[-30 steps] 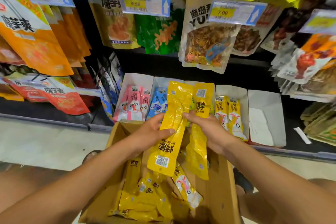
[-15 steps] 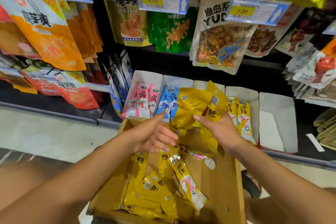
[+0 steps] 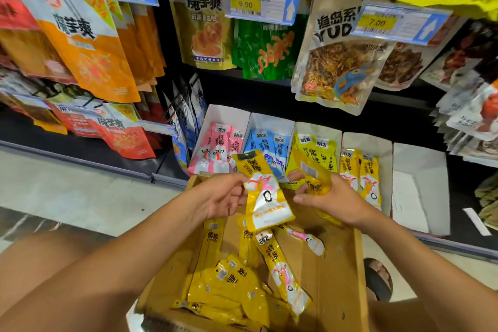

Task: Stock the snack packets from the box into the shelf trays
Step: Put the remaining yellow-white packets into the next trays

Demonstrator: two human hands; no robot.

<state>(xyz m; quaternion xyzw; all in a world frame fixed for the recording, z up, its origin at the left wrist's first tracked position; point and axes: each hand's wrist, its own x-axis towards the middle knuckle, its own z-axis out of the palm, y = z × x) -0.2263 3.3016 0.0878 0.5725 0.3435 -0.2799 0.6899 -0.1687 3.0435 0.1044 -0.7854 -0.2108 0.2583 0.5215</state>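
My left hand (image 3: 218, 198) pinches a long yellow snack packet (image 3: 262, 191) by its edge, printed side up, above the open cardboard box (image 3: 339, 272). My right hand (image 3: 331, 199) grips another yellow packet (image 3: 314, 176), bent over, just in front of the shelf trays. Several more yellow packets (image 3: 237, 286) lie loose in the box. On the bottom shelf stand white trays: one with pink packets (image 3: 218, 145), one with blue packets (image 3: 269, 145), a yellow-filled tray (image 3: 316, 147), another yellow-packet tray (image 3: 359, 170), and a tray holding nothing (image 3: 420, 191).
Hanging snack bags (image 3: 91, 43) and price tags (image 3: 262, 5) crowd the pegs above the trays. A fish-print bag (image 3: 342, 62) dangles over the yellow tray. A shoe (image 3: 377, 277) shows on the floor right of the box.
Both hands held the yellow packets together upright; now they have parted. My left hand holds one packet turned printed side up, my right hand holds the other bent near the trays.
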